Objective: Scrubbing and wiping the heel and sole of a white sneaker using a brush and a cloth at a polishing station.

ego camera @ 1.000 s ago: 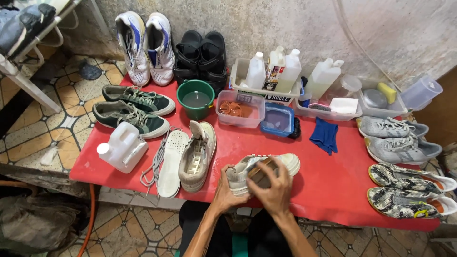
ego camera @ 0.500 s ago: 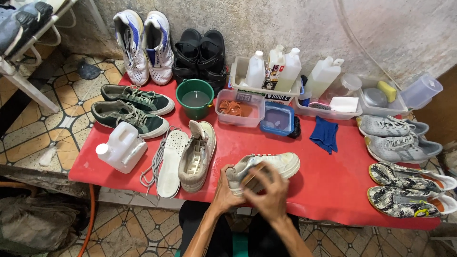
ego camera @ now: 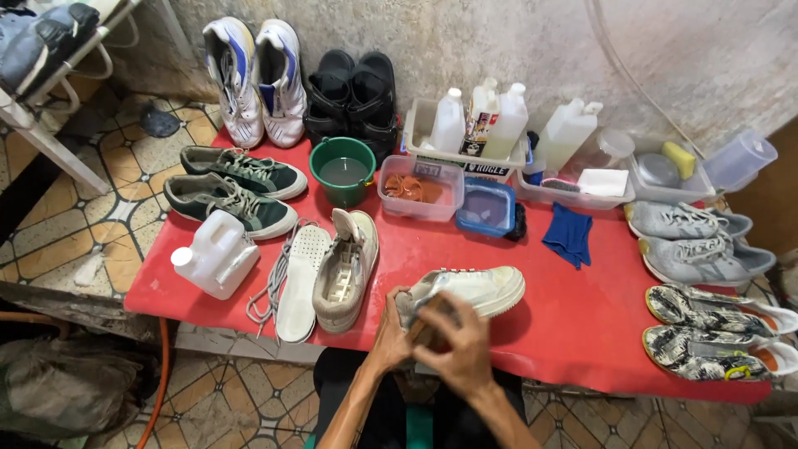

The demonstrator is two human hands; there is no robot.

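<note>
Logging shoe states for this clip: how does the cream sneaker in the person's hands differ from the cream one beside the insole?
The held sneaker lies sideways across the table, gripped by both hands; the other sneaker points away, untouched. A brown brush touches only the held one. Both are cream and unlaced.

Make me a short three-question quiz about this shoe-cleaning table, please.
1. True or false: the green bucket stands left of the clear box holding an orange item.
2. What lies between the loose laces and the unlaced shoe?
3. Which hand steadies the heel of the pale sneaker: A left hand, B right hand?

Key: 1 true. 2 a white insole. 3 A; the right hand presses a brown brush on it.
</note>
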